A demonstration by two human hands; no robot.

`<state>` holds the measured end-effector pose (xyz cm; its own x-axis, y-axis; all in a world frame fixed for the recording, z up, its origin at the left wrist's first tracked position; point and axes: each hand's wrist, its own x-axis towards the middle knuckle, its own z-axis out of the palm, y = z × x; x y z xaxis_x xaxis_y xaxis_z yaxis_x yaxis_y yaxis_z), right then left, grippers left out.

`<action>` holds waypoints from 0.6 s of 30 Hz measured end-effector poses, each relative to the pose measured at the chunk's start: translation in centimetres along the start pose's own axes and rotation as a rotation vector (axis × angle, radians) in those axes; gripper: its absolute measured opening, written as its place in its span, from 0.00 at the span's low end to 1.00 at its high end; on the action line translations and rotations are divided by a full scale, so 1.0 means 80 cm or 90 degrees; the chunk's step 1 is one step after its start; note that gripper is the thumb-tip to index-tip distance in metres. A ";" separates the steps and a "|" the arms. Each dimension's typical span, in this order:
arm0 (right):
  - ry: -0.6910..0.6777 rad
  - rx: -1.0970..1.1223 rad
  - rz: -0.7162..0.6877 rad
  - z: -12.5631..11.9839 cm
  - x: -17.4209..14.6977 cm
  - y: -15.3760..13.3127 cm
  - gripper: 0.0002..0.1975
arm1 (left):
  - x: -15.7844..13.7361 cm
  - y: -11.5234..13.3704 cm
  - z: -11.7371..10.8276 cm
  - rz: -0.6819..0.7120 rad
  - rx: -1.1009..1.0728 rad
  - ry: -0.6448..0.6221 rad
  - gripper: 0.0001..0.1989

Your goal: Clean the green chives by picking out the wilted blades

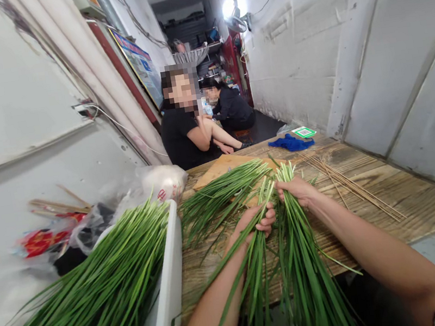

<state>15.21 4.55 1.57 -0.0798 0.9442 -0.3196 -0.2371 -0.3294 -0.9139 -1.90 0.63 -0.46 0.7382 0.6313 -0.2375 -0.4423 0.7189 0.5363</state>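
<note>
My left hand (262, 218) is closed around a small bunch of garlic chives (258, 258), their pale cut ends pointing up and away from me. Just to its right, my right hand (297, 192) grips a thicker bunch of garlic chives (304, 259) near the pale ends. The green leaves of both bunches hang down over the near table edge. Beyond my hands a loose pile of chives (222, 190) lies on the wooden table (370, 188). At left, a white plastic bin (175, 263) is heaped with more chives (97, 287).
Thin wooden sticks (356, 188) lie on the table's right side. A blue cloth (291, 142) and a green-edged card (304, 132) rest at the far edge. Plastic bags (162, 181) sit behind the bin. Two people (185, 140) sit low beyond the table.
</note>
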 end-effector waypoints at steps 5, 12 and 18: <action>0.009 0.035 0.033 -0.001 0.002 -0.001 0.14 | 0.008 -0.005 0.002 0.136 0.166 0.118 0.14; -0.038 0.045 0.037 -0.003 -0.002 -0.005 0.08 | 0.017 -0.018 0.000 0.266 0.373 0.270 0.23; -0.135 -0.003 0.044 -0.004 -0.003 0.001 0.12 | 0.019 -0.019 -0.001 0.288 0.393 0.258 0.26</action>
<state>15.55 4.29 1.53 -0.2983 0.8983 -0.3226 -0.2187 -0.3933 -0.8930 -0.13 0.48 -1.68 0.2674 0.9581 -0.1024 -0.2075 0.1610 0.9649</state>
